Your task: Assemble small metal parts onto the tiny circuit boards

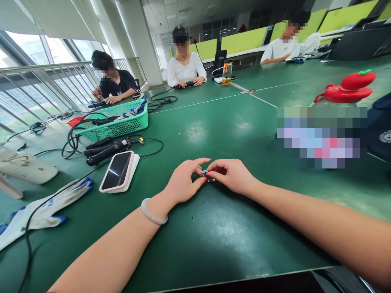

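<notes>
My left hand (185, 181), with a pale bangle on its wrist, and my right hand (230, 175) meet above the green table (214, 228). Between their fingertips is a small blue-grey piece (204, 173), too small to identify. Both hands have their fingers closed around it, thumbs and forefingers bent inward. A tiny metallic-looking part (211, 180) shows just below the right fingertips; whether it is held or lies on the table cannot be made out.
To the left are a phone (119, 171), black tools (106, 149) with cables, a green basket (114, 124) and white-blue gloves (58, 203). A red-lidded container (348, 91) stands right. Three people sit across the table.
</notes>
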